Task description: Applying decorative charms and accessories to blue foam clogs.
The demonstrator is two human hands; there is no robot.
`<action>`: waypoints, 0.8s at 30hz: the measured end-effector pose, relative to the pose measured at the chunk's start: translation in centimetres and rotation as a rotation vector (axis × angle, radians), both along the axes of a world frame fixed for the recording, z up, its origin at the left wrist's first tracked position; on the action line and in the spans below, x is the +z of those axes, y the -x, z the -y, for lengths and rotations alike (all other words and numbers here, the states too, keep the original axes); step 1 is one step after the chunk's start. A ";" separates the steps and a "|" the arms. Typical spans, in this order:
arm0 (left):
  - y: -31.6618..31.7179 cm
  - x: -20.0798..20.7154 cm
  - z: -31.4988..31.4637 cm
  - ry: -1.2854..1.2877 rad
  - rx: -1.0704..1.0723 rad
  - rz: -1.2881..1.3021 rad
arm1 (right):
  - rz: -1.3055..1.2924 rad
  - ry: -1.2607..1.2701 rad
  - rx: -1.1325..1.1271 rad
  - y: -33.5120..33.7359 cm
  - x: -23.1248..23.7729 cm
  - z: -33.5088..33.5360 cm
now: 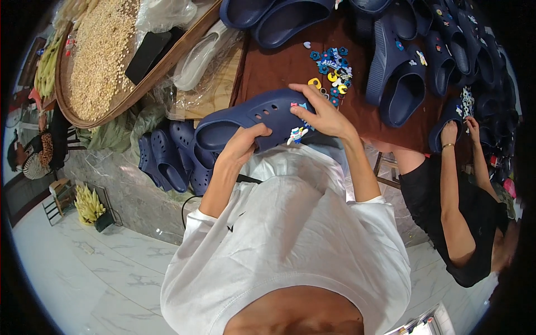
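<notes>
Clog (237,113), navy blue, is up in front of my chest, by the near edge of the brown cloth (265,75), its toe toward my right and its open heel end toward my left. My left hand (241,144) is clamped on its near side, thumb bent over onto the upper (the other fingers are mostly hidden, so I can't tell how they lie). My right hand (328,118) grips the toe end, forefinger along the far edge and thumb nearer me, the two spread apart with the toe between them.

A white figure charm (296,135) sits on the near side of the toe, and small pink and blue charms (298,105) show close by my right thumb. Beyond the toe, loose charms (330,68) lie heaped on the cloth, blue flowers and yellow pieces among them. More navy clogs (292,21) rest at the far side, and others stand in a row (172,161) to my left. Further left is a round basket (59,89) of pale grain (100,56). Over on my right, a co-worker in black (468,215) has one hand (449,133) on another navy clog (437,135).
</notes>
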State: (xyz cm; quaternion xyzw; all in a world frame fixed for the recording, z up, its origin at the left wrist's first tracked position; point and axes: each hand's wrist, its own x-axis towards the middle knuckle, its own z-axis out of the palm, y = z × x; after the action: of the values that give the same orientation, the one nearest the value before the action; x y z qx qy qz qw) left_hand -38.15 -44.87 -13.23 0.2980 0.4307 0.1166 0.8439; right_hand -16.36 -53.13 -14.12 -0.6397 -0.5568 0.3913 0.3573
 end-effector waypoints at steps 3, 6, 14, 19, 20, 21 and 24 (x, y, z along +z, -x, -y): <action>0.2 0.5 -0.1 0.050 0.011 0.005 | -0.066 0.038 -0.042 0.5 -0.2 0.6; 0.2 0.6 -0.2 0.082 0.011 -0.011 | -0.060 0.039 -0.078 0.7 -0.2 0.8; 0.1 1.0 -0.5 0.202 0.142 0.141 | -0.095 0.036 -0.106 0.0 -1.0 1.8; 0.2 0.5 -0.4 0.287 0.167 0.242 | -0.004 -0.037 -0.116 -0.5 -0.6 1.7; 0.2 0.2 -0.4 0.285 0.170 0.243 | -0.004 -0.039 -0.113 -1.0 -0.7 1.4; 0.1 -0.1 -0.4 0.279 0.177 0.244 | -0.046 -0.035 -0.240 -1.7 -1.0 0.9; 0.0 -0.4 -0.5 0.273 0.172 0.250 | 0.274 -0.165 -0.496 -3.9 -2.0 -0.7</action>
State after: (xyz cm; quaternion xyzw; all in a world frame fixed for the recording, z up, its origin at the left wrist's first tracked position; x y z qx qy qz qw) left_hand -38.15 -44.39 -13.66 0.1262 0.3584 0.1649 0.9102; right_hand -12.41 -52.40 -16.13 -0.7718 -0.4566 0.1556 0.4143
